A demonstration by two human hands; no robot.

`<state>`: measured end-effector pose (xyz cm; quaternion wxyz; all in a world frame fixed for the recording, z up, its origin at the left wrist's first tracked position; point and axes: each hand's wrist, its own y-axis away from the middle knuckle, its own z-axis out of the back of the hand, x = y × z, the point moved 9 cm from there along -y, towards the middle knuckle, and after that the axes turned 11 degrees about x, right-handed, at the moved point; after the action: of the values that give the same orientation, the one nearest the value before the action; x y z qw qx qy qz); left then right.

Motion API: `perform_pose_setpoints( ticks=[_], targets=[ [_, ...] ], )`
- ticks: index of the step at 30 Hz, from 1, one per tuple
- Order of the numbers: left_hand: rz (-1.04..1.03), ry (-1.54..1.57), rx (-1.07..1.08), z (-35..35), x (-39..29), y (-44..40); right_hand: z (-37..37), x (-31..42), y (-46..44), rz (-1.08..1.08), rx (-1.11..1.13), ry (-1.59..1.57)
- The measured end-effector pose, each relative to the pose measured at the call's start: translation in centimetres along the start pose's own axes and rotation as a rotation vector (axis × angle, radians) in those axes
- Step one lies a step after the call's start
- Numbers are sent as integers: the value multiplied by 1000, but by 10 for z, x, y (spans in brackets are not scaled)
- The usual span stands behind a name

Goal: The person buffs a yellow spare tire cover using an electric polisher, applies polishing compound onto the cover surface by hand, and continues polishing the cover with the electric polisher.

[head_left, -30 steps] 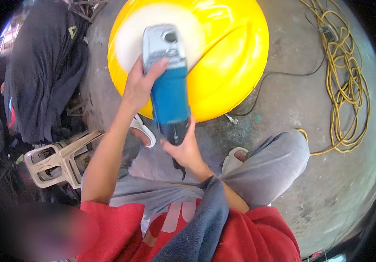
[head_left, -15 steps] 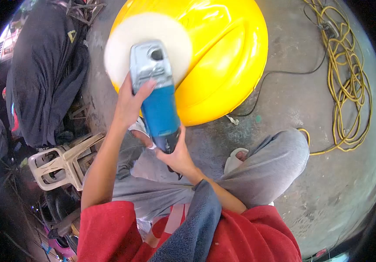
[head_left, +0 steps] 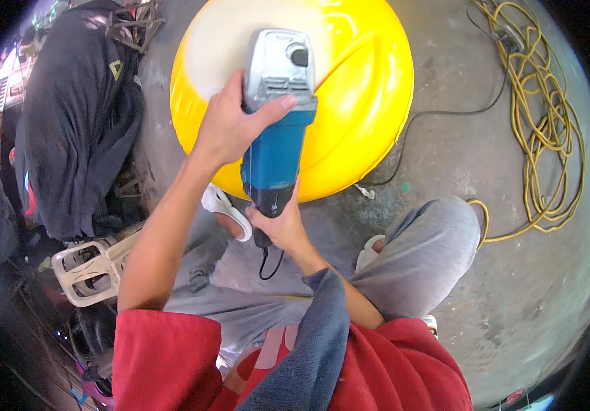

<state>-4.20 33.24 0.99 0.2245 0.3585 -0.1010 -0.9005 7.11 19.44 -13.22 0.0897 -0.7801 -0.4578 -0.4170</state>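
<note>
A blue power polisher with a silver head lies over a glossy yellow rounded piece. Its round white pad rests over the upper left of the yellow surface, partly hidden beneath the head. My left hand grips the silver head from the left, thumb across its top. Around the black rear handle, my right hand is closed. A black cord hangs from the handle's end, near my lap.
Coiled yellow cable lies on the concrete floor at the right, joined to a thin black cord. Dark cloth covers something at the left. Below it is a beige plastic chair. My knees and sandals frame the near floor.
The polisher first moved left and toward me, then back right and away, with both hands staying on it. Its pad is now over the upper part of the yellow piece again.
</note>
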Motion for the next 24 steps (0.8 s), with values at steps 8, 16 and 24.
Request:
perform_pose_setpoints(
  ticks=[8, 16, 24],
  targets=[
    [60, -133, 55, -6, -9, -5, -6, 6, -1, -1, 64, -141],
    [126, 59, -54, 5, 35, 58, -28, -44, 35, 9, 68, 41],
    [52, 28, -33, -2, 19, 13, -2, 20, 19, 4, -7, -24]
  ],
)
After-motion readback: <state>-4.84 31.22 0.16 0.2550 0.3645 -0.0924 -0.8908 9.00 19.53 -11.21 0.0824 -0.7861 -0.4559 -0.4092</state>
